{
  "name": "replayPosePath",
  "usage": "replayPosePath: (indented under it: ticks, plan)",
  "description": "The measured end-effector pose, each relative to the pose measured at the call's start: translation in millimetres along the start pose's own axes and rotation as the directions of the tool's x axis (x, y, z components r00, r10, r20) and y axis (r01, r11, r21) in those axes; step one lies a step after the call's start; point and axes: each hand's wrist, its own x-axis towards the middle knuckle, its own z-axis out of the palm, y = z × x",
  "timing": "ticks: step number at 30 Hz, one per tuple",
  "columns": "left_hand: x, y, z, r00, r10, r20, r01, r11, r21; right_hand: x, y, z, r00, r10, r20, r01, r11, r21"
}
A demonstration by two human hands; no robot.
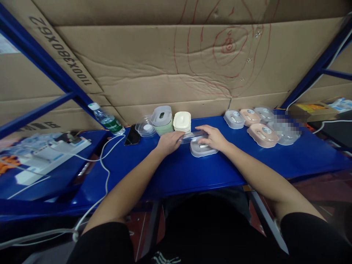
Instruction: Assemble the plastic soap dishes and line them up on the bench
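Observation:
Both of my hands hold a clear plastic lid (189,137) by its two ends, tilted above the blue table. My left hand (169,142) pinches its left end. My right hand (213,137) has its fingers round the right end, with the thumb inward. Just below the lid, a grey-lidded container (204,150) with a small white piece on top lies on the table, partly hidden by my right hand. Behind my hands stand a stack of cream containers (182,120) and a stack of green ones (162,129) topped by a grey lid (161,116).
Clear lids (145,126), a black phone (132,136) and a water bottle (108,121) are at the left. A white cable (107,172) crosses the table's left side. Grey and pink containers (262,135) sit at the right. Cardboard (137,55) lines the back.

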Motion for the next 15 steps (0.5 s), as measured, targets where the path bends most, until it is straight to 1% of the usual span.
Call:
replayPosePath:
  ticks: [3,5,7,8,10,12,13,15]
  plan:
    - [-2,-4,-1.7,0.995,-0.016,-0.098,0.014,1.0,-0.026,0,-3,-2,0.998,-0.065,0.017,0.065,0.998,0.019]
    - [-3,-4,-2.8,0.991,-0.041,-0.13,0.033,0.997,-0.066,-1,-7,-4,0.994,-0.108,0.022,0.108,0.994,0.02]
    - [-4,-1,-3.1,0.986,-0.081,-0.147,0.066,0.992,-0.103,-2,-12,-6,0.995,-0.102,-0.002,0.102,0.995,0.001]
    - [-3,0,-3.2,0.983,-0.1,-0.154,0.083,0.99,-0.113,-2,-14,-7,0.997,-0.074,-0.034,0.074,0.997,-0.015]
    - [-2,4,-3.8,0.982,-0.111,-0.156,0.095,0.99,-0.108,-3,-18,-9,0.989,0.019,-0.144,-0.024,0.999,-0.033]
    - [0,6,-5.8,0.989,-0.058,-0.133,0.047,0.996,-0.079,-3,-20,-11,0.956,0.126,-0.265,-0.13,0.992,0.006]
    - [0,6,-7.5,0.994,-0.015,-0.113,0.008,0.998,-0.062,-3,-20,-12,0.936,0.172,-0.306,-0.166,0.985,0.047]
    - [1,5,-11.8,0.996,0.058,-0.069,-0.061,0.998,-0.032,-3,-19,-13,0.911,0.24,-0.336,-0.198,0.968,0.155]
